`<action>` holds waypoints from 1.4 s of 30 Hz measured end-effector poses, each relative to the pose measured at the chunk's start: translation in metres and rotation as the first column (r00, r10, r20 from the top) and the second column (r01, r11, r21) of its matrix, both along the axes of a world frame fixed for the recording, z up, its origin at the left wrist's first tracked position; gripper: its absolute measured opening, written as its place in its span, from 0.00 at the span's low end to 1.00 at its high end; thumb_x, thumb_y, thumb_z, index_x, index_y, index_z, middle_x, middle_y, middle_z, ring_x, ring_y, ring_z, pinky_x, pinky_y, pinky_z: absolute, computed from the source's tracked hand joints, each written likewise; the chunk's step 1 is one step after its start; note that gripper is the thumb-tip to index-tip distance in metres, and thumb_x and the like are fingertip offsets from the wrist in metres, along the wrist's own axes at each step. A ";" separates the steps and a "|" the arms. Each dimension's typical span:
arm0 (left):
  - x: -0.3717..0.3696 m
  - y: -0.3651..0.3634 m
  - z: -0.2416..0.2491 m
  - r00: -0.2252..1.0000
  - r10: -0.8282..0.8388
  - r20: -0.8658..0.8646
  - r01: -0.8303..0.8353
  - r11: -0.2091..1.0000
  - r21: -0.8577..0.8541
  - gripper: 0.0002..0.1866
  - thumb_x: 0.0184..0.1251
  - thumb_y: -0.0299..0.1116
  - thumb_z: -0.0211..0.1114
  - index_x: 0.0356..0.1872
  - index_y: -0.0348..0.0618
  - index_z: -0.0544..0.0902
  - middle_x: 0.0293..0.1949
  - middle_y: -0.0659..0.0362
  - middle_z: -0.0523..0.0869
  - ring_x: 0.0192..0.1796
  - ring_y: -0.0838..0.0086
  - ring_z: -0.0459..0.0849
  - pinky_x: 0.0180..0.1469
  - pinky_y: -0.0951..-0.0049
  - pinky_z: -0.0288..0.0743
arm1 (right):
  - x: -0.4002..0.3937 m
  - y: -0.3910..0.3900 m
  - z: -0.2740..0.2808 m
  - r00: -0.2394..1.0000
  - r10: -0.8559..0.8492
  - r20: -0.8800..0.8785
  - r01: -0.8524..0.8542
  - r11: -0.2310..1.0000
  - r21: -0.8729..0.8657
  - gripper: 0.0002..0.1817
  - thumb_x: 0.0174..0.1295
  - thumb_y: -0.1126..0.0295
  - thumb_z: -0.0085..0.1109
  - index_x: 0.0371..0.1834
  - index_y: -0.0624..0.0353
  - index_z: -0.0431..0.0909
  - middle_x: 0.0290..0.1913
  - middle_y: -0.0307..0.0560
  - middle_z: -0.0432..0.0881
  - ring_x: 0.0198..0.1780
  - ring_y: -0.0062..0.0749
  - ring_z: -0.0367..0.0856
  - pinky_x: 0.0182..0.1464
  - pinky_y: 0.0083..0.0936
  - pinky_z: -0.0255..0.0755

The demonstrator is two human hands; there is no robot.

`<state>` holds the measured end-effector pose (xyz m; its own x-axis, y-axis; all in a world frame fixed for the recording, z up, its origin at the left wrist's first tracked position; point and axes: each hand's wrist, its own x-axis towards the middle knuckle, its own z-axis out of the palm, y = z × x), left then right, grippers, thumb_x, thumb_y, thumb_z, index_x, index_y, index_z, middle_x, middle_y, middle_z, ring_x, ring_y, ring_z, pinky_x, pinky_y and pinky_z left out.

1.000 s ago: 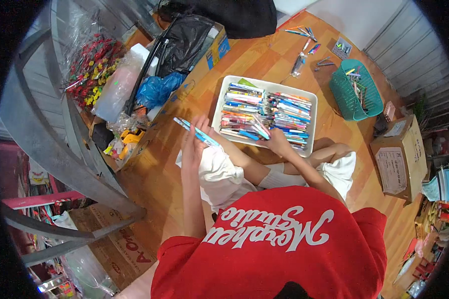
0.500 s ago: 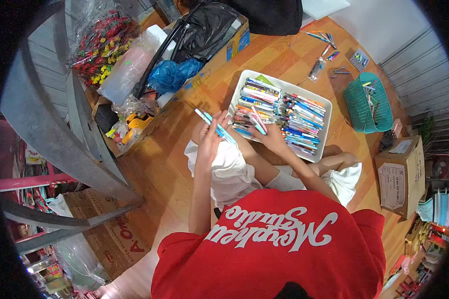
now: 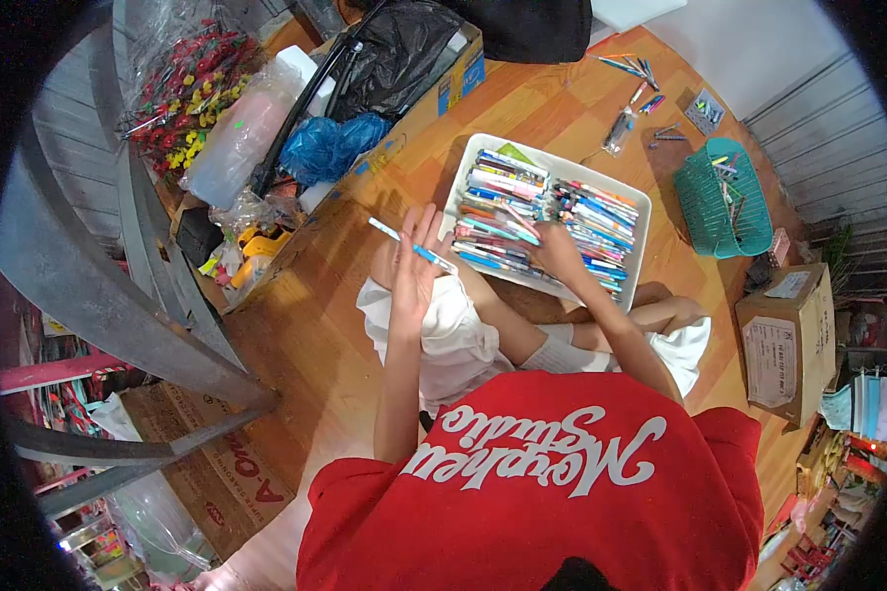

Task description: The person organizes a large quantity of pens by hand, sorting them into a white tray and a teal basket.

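Observation:
A white-and-blue pen point(image 3: 385, 229) lies slanted across the palm of my left hand point(image 3: 414, 281), held there while the fingers stretch upward. This hand is just left of a white tray point(image 3: 644, 258). My right hand point(image 3: 559, 255) is over the middle of the tray, fingers closed around the near ends of a teal pen point(image 3: 515, 229) and what looks like a pink pen beside it. Rows of pens point(image 3: 506, 185) fill the tray's left part, and more pens point(image 3: 601, 222) are packed on the right. The right fingertips are partly hidden.
A teal basket point(image 3: 695, 204) with some pens stands to the right. Loose pens point(image 3: 633, 69) lie on the wooden floor behind the tray. A cardboard box point(image 3: 786, 345) sits at right; a large filled carton point(image 3: 404, 148) and curved grey metal bars point(image 3: 118, 286) are at left.
My right hand has moved right and slightly up, deeper over the tray. The teal pen has passed from my left hand to my right; the left fingers have straightened around one pen.

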<state>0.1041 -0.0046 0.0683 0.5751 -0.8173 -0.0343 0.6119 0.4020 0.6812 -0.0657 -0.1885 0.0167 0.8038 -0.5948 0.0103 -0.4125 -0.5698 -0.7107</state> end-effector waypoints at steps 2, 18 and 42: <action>0.001 0.001 0.002 0.999 -0.032 -0.041 0.030 0.999 -0.032 0.29 0.75 0.47 0.40 0.71 0.44 0.50 0.71 0.47 0.54 0.74 0.61 0.52 0.72 0.55 0.52 | -0.010 -0.008 -0.026 0.998 0.006 -0.061 -0.014 0.992 -0.126 0.15 0.48 0.65 0.69 0.27 0.68 0.79 0.28 0.62 0.78 0.32 0.56 0.78 0.36 0.40 0.72; 0.003 0.001 -0.001 0.988 -0.069 -0.141 0.058 0.995 -0.085 0.30 0.74 0.48 0.41 0.71 0.47 0.51 0.72 0.49 0.53 0.74 0.63 0.51 0.72 0.51 0.54 | -0.006 0.001 0.000 0.999 -0.033 0.012 0.032 0.998 0.057 0.20 0.56 0.62 0.63 0.43 0.68 0.73 0.35 0.66 0.78 0.40 0.62 0.77 0.42 0.45 0.71; 0.007 0.002 -0.003 0.981 -0.118 -0.156 0.101 0.988 -0.113 0.30 0.74 0.50 0.40 0.72 0.51 0.50 0.72 0.51 0.54 0.74 0.67 0.51 0.71 0.51 0.56 | 0.049 0.005 -0.046 0.982 0.146 0.118 -0.124 0.976 -0.178 0.27 0.48 0.81 0.59 0.56 0.59 0.75 0.45 0.65 0.76 0.46 0.58 0.76 0.50 0.43 0.72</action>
<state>0.1111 -0.0030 0.0649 0.4761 -0.8789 -0.0306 0.7544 0.3903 0.5278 -0.0163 -0.1834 -0.0288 0.8619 -0.4613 0.2106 -0.2343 -0.7305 -0.6415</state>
